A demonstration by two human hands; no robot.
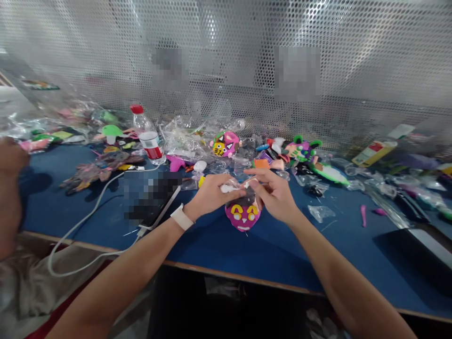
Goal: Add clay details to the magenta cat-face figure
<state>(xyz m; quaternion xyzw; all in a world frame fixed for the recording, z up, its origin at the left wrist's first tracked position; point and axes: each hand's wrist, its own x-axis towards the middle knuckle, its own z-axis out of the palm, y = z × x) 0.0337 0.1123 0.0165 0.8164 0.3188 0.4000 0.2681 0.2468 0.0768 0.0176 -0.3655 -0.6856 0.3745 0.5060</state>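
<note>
My left hand (213, 194) pinches a lump of white modelling clay (229, 188) above the table. Close beside it, my right hand (274, 194) has thumb and index finger closed on a small white bit of the same clay. Under both hands is a purple clay face (243, 223) with yellow arched brows, white round eyes, a white nose and a white mouth. My fingers partly cover its dark upper part.
A water bottle (150, 141) and a phone (155, 202) on a white cable stand to the left. Finished clay faces (228, 145) and plastic wrappers (181, 139) line the perforated metal screen (233, 61). Another person's arm (10, 197) is at far left; a dark box (420, 254) lies right.
</note>
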